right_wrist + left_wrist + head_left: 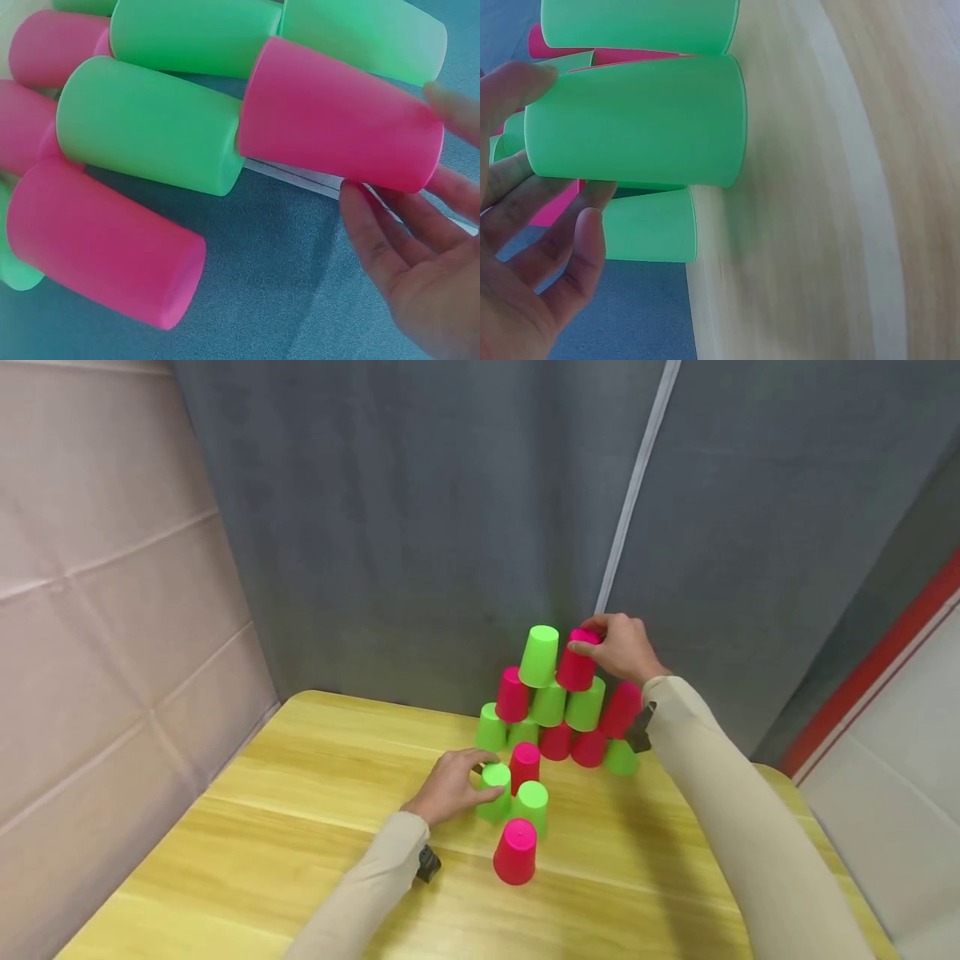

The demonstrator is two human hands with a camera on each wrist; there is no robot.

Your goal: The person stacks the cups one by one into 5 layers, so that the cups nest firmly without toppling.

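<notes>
At the centre of the head view, a right hand [622, 647] has its fingers clamped on an upside-down pink plastic cup [576, 662] atop a cup pyramid [555, 710]. Lower down, the left hand [450, 787] grips a green plastic cup [495, 792]. Settling the pink cup gently and squarely would likely keep the stack steady.

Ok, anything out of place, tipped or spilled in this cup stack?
Nothing stands out. The cup pyramid stands upright on the table. The right hand holds the top pink cup; the left hand grips a green cup in front.
</notes>
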